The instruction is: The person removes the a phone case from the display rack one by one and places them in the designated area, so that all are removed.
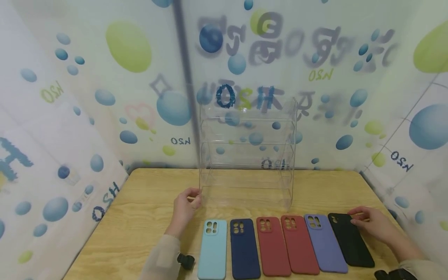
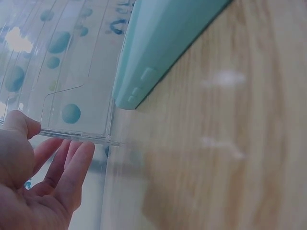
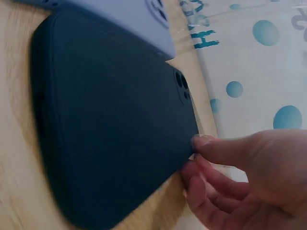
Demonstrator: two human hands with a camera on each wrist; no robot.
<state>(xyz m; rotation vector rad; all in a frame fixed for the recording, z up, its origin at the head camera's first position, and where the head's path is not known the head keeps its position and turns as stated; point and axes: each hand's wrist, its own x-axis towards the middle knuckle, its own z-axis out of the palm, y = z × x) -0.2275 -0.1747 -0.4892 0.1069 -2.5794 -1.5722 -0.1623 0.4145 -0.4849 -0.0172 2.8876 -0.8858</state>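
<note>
A clear acrylic tiered rack (image 1: 246,143) stands upright on the table near the back wall. At its lower left side, my left hand (image 1: 185,209) grips the side panel, thumb on one face and fingers on the other in the left wrist view. To the right, my right hand (image 1: 374,225) pinches the upper right corner of a black phone case (image 3: 115,115) between thumb and fingers. That case is rightmost in a row, beside a purple phone case (image 1: 326,245). Leftward lie two red phone cases (image 1: 273,247), a navy one (image 1: 245,249) and a light blue one (image 1: 212,251).
The wooden table (image 1: 147,210) reaches back to a patterned curtain wall (image 1: 224,70) with blue and green dots. Similar panels rise at the left and right. A black wrist device (image 1: 186,261) sits by the left sleeve (image 1: 162,256), near the light blue case.
</note>
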